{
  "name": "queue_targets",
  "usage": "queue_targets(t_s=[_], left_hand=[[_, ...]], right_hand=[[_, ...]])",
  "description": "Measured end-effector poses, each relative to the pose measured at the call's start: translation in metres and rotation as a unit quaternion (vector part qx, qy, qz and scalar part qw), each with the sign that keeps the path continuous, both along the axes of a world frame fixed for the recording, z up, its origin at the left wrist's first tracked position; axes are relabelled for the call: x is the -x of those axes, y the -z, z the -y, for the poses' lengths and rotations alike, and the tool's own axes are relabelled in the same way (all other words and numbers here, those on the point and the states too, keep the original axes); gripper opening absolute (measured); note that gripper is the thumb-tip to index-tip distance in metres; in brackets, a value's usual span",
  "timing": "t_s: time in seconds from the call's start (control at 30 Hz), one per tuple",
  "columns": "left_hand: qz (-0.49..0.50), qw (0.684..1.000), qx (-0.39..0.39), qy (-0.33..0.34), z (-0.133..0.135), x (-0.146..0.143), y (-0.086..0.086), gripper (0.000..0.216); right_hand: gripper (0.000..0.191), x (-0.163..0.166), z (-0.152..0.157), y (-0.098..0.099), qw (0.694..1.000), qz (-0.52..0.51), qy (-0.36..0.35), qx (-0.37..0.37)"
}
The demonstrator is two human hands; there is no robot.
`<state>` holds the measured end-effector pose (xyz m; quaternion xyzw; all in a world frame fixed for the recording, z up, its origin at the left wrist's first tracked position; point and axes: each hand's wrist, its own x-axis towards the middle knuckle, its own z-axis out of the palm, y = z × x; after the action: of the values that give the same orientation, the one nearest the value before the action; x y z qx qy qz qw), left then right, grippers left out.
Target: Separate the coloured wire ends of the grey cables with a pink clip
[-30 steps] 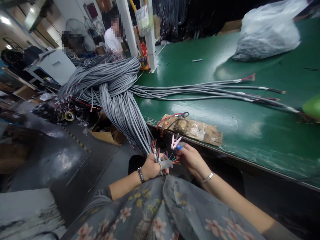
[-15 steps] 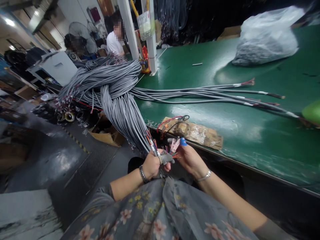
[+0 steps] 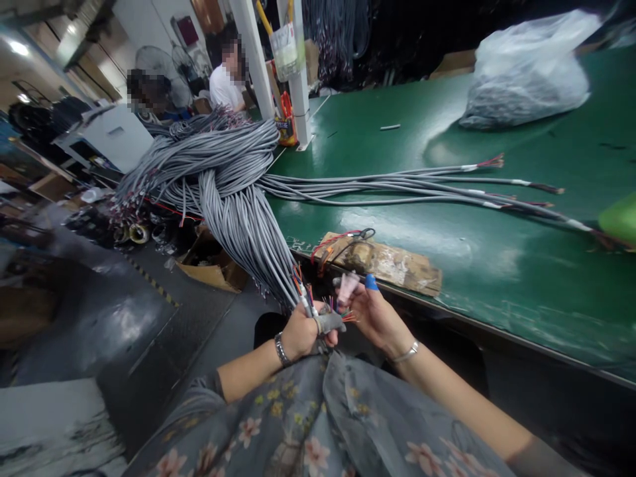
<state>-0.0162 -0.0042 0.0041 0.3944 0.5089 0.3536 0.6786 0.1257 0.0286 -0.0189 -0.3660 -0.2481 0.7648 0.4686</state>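
My left hand is closed around the end of a grey cable, its thumb in a grey cover. From that grip fan thin coloured wires with bare tips. My right hand is just right of these wires, thumb raised and fingers curled apart. A blue cover sits on its thumb; a pinkish patterned wrap shows at its fingers, slightly blurred. I see nothing clearly held there. A thick bundle of grey cables hangs over the table edge, its stripped ends beside my left hand.
Several grey cables stretch across the green table. At the table's edge lies a worn wooden block with red and black leads. A filled plastic bag stands at the back right. A white post rises behind; a person in white is beyond it.
My right thumb has moved slightly right, away from the pinkish wrapped finger. My left hand keeps its grip on the cable and has barely shifted.
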Motion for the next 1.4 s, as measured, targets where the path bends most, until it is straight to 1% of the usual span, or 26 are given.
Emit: queue_targets(t_s=[0.13, 0.23, 0.33, 0.5, 0.6, 0.7, 0.87, 0.97, 1.13, 1.3, 1.4], left_hand=[[-0.006, 1.0, -0.013, -0.001, 0.006, 0.006, 0.003, 0.039], [0.002, 1.0, -0.021, -0.02, 0.008, 0.004, 0.004, 0.04], [0.011, 0.999, -0.031, -0.038, 0.006, 0.001, 0.005, 0.041], [0.025, 0.998, -0.038, -0.042, 0.004, 0.0, 0.008, 0.039], [0.029, 0.998, -0.033, -0.045, 0.001, -0.002, 0.008, 0.04], [0.033, 0.998, -0.029, -0.046, -0.002, -0.005, 0.007, 0.041], [0.026, 0.999, -0.019, -0.029, -0.006, -0.009, 0.006, 0.041], [0.013, 1.0, -0.018, -0.022, -0.007, -0.009, 0.006, 0.041], [0.018, 0.999, -0.021, -0.018, -0.005, -0.007, 0.003, 0.042], [-0.004, 1.0, -0.023, 0.006, 0.004, 0.002, 0.001, 0.043], [0.003, 0.999, -0.037, -0.012, 0.008, 0.005, 0.005, 0.042]], right_hand=[[0.049, -0.003, -0.002, 0.0, 1.0, 0.016, -0.023, -0.002], [0.043, -0.002, -0.003, -0.001, 1.0, 0.014, -0.013, -0.013], [0.041, -0.001, -0.002, 0.0, 1.0, 0.009, 0.005, -0.025], [0.043, -0.004, -0.004, 0.0, 1.0, 0.019, -0.005, 0.018], [0.042, -0.005, -0.006, -0.005, 1.0, 0.027, -0.009, 0.011], [0.041, -0.004, -0.006, -0.006, 1.0, 0.014, 0.007, -0.005], [0.046, -0.001, -0.006, 0.002, 0.999, -0.038, 0.025, 0.021], [0.044, 0.0, -0.006, 0.007, 0.998, -0.054, 0.033, 0.017], [0.042, -0.001, -0.003, 0.008, 0.997, -0.072, 0.006, 0.016], [0.048, -0.006, -0.003, 0.003, 0.996, -0.065, -0.053, 0.024], [0.042, -0.007, -0.005, -0.002, 0.997, -0.054, -0.06, 0.02]])
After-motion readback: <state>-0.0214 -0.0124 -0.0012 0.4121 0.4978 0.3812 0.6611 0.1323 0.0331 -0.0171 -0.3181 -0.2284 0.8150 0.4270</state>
